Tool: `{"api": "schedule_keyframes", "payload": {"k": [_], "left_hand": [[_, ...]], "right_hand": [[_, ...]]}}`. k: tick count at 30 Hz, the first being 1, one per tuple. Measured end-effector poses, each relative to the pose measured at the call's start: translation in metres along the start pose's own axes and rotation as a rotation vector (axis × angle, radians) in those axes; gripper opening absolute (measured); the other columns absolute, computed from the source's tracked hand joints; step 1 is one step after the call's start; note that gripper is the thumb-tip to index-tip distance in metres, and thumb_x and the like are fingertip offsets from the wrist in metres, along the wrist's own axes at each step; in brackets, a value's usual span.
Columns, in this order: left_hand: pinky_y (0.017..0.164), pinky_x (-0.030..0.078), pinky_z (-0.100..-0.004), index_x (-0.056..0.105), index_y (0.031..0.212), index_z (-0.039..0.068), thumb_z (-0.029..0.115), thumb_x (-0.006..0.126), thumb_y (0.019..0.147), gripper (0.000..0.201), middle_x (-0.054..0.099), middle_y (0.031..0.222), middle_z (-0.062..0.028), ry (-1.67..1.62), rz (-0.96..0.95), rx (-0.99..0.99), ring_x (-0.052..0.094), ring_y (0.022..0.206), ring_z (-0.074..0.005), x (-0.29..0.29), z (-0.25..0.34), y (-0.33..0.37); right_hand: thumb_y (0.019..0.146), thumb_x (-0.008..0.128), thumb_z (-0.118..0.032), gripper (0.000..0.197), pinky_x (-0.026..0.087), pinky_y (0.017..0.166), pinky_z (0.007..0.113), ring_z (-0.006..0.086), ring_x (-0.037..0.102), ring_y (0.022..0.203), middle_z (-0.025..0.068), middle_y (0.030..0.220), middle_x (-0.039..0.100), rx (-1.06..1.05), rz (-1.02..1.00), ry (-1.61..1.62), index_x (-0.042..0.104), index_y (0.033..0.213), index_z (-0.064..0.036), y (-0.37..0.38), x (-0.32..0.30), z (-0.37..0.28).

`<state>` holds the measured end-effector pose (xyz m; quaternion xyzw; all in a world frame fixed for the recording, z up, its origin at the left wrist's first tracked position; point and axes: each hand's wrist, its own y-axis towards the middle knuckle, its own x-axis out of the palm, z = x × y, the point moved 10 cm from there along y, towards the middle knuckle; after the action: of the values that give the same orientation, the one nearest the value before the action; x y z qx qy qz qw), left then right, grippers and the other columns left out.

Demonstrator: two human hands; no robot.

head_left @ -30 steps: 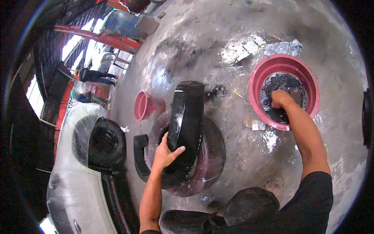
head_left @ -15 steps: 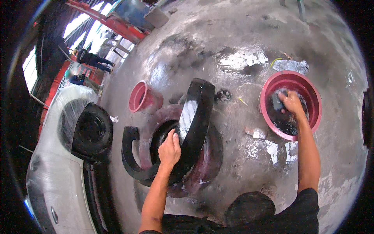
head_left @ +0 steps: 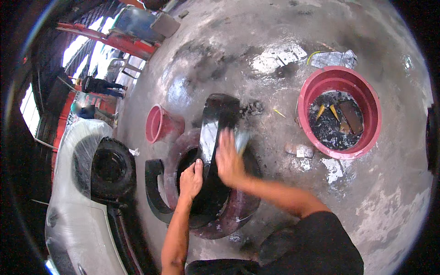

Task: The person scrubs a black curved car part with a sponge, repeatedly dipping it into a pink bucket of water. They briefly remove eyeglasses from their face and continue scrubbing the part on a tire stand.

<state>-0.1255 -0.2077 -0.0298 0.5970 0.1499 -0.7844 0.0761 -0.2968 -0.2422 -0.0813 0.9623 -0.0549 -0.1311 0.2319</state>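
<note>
Right hand (head_left: 229,160), now out of the red basin (head_left: 339,112) and blurred, fingers closed on a pale sponge (head_left: 241,140), meets the black curved panel (head_left: 213,151) propped in the dark red tub (head_left: 238,206) mid-floor, so wiping begins, while left hand (head_left: 191,178) grips its edge

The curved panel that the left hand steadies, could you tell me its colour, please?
Glossy black; the curved panel shows best in the head view.

Red tub (head_left: 372,98), red bucket (head_left: 158,123), white car (head_left: 78,220), car wheel (head_left: 110,167)
</note>
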Motion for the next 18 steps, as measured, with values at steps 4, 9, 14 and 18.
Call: {"api": "schedule_keyframes", "payload": {"k": [4, 9, 14, 18], "left_hand": [[0.080, 0.048, -0.0575, 0.070, 0.100, -0.002, 0.051, 0.040, 0.108, 0.061, 0.068, 0.093, -0.0336, -0.013, 0.011, 0.041, 0.064, 0.094, -0.0553, -0.001, 0.006, -0.002], [0.080, 0.049, -0.0579, 0.071, 0.103, -0.002, 0.050, 0.040, 0.108, 0.061, 0.068, 0.091, -0.0340, 0.033, 0.020, 0.075, 0.064, 0.092, -0.0551, 0.002, 0.018, 0.001], [0.080, 0.050, -0.0563, 0.072, 0.111, -0.003, 0.050, 0.041, 0.108, 0.061, 0.067, 0.089, -0.0348, 0.063, 0.074, 0.049, 0.066, 0.092, -0.0539, -0.008, 0.006, -0.002], [0.075, 0.050, -0.0535, 0.071, 0.107, -0.003, 0.050, 0.041, 0.108, 0.061, 0.067, 0.081, -0.0326, 0.036, -0.025, 0.046, 0.067, 0.083, -0.0529, -0.003, 0.031, 0.003]], "right_hand": [[0.107, 0.043, -0.018, 0.059, 0.020, 0.126, 0.057, 0.0531, 0.025, 0.152, 0.0348, 0.162, 0.028, -0.012, -0.099, 0.196, 0.029, 0.155, 0.0135, -0.056, 0.005, -0.012], [0.110, 0.038, -0.020, 0.055, 0.021, 0.127, 0.053, 0.0514, 0.027, 0.151, 0.0346, 0.161, 0.030, 0.222, 0.132, 0.091, 0.030, 0.155, 0.0111, 0.073, 0.010, 0.111], [0.110, 0.036, -0.019, 0.063, 0.017, 0.127, 0.054, 0.0525, 0.012, 0.155, 0.0401, 0.164, 0.015, 0.285, -0.158, 0.235, 0.015, 0.156, 0.0178, -0.082, 0.043, 0.021], [0.109, 0.039, -0.018, 0.063, 0.019, 0.126, 0.055, 0.0524, 0.024, 0.152, 0.0403, 0.159, 0.027, 0.541, 0.007, 0.321, 0.018, 0.156, 0.0171, 0.032, 0.012, 0.098]]}}
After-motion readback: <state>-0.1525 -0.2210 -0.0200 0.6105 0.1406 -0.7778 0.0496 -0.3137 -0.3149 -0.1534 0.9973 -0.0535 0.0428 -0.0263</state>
